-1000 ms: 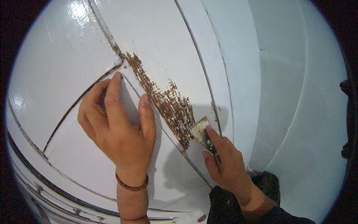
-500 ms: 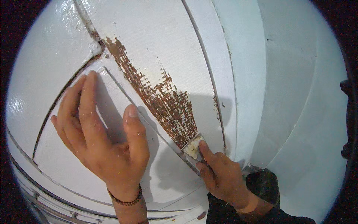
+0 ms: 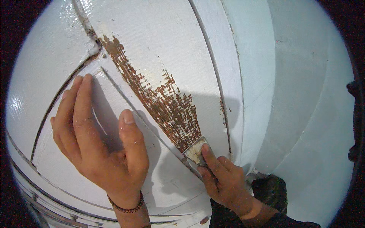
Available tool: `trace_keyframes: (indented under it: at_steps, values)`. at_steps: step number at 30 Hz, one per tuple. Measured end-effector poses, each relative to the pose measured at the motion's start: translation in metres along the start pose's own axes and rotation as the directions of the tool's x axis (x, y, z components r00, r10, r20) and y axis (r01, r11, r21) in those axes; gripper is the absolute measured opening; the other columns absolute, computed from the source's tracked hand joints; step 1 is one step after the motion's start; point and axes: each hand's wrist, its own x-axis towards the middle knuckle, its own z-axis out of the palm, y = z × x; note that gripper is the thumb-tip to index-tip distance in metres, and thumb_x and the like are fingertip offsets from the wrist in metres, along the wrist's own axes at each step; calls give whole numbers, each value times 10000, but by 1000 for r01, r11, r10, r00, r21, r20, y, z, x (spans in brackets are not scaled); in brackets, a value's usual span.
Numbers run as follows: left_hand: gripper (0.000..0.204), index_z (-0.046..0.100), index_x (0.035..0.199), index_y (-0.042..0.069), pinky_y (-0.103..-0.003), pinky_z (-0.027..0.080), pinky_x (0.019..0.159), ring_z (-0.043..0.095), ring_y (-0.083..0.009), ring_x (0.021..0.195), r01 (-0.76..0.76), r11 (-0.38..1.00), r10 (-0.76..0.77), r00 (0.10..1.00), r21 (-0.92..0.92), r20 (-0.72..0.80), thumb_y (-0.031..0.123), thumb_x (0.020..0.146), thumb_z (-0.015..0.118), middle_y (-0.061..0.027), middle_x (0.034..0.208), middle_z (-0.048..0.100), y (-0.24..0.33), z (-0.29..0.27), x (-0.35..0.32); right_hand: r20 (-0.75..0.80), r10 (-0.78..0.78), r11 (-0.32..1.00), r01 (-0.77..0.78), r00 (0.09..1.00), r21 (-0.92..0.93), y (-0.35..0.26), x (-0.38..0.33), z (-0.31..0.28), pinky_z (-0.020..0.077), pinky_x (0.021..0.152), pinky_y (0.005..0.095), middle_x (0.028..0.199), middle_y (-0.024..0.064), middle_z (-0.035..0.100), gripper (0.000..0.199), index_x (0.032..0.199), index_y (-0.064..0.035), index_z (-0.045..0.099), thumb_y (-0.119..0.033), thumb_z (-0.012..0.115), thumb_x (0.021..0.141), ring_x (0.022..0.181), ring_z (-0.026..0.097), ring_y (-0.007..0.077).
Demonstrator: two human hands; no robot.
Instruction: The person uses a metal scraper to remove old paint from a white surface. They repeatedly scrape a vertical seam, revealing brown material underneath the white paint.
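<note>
Brown bare strip [image 3: 159,102] on white panel [image 3: 159,45] now runs longer than a second ago. Right hand [image 3: 222,182] grips scraper [image 3: 195,151] at strip's lower end. Left hand [image 3: 97,142], open flat, has slid lower-left of strip. Scraping is advancing.

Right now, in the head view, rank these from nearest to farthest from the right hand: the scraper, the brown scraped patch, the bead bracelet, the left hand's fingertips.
1. Scraper: held in the right hand, blade under its fingertip.
2. Brown scraped patch: its lower tip meets the blade, just above the hand.
3. Bead bracelet: on the left wrist, lower left.
4. Left hand's fingertips: far upper left, flat on the white panel.
</note>
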Motion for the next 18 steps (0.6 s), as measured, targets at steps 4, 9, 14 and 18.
trace_keyframes:
  at_steps: [4, 9, 14, 18]
  values:
    - [467, 573, 1364, -12, -417, 371, 1129, 493, -307, 1305, -4, 1000, 3, 1000, 24, 28, 137, 924, 626, -174, 1389, 558, 0, -3, 0, -1, -26, 999, 26, 1000, -21, -1, 2, -2, 471, 433, 400, 682, 81, 547, 580, 1471, -110, 515, -229, 690, 931, 486, 551, 245]
    - [465, 576, 1361, -13, -420, 370, 1133, 492, -311, 1310, 26, 999, -25, 1000, -22, 15, 138, 924, 625, -183, 1388, 556, 2, -1, 0, 31, -3, 1000, 4, 1000, -29, -3, 4, -6, 470, 431, 396, 681, 81, 545, 572, 1467, -106, 518, -227, 687, 934, 482, 542, 243]
    - [472, 579, 1359, -13, -427, 371, 1125, 494, -322, 1308, 18, 999, -20, 999, 41, 43, 147, 918, 633, -187, 1380, 568, 2, -4, 1, 26, -9, 1000, 9, 1000, -14, -4, 2, -4, 466, 429, 396, 696, 85, 546, 565, 1465, -107, 521, -231, 683, 937, 481, 539, 247]
    - [465, 584, 1354, -13, -428, 367, 1128, 497, -323, 1305, 14, 1000, -14, 1000, -6, 12, 147, 919, 631, -182, 1382, 568, 2, -2, 0, 36, 10, 1000, -10, 999, -9, -3, -1, -2, 462, 428, 396, 703, 87, 542, 560, 1464, -107, 522, -228, 678, 940, 479, 537, 249]
